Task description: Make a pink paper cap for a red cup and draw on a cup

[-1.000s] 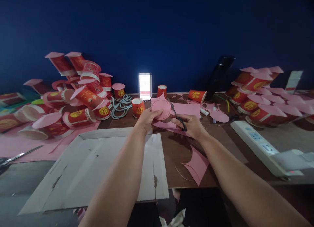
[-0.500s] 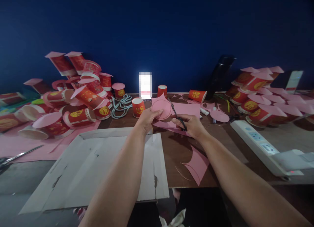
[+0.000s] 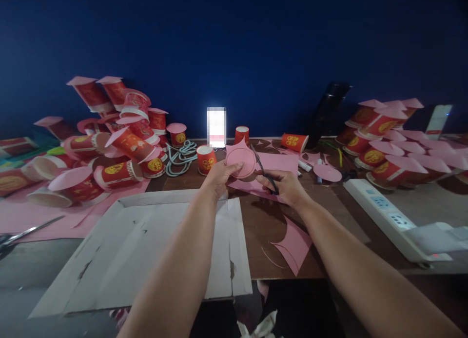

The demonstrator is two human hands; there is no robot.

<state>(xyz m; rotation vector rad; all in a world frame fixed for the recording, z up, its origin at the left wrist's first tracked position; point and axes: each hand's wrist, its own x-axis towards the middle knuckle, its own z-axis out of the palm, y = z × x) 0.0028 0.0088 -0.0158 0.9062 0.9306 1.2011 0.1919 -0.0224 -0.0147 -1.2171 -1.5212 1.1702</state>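
Note:
My left hand grips a paper cup covered by a round pink paper disc, held above the brown table. My right hand is closed on black-handled scissors, whose blades lie against the disc's right edge. A pink paper sheet lies on the table under and behind both hands.
Red paper cups with pink lids are heaped at the left and right. A flat white cardboard tray lies near me. A pink offcut, a white power strip, a coiled cord and a second pair of scissors are about.

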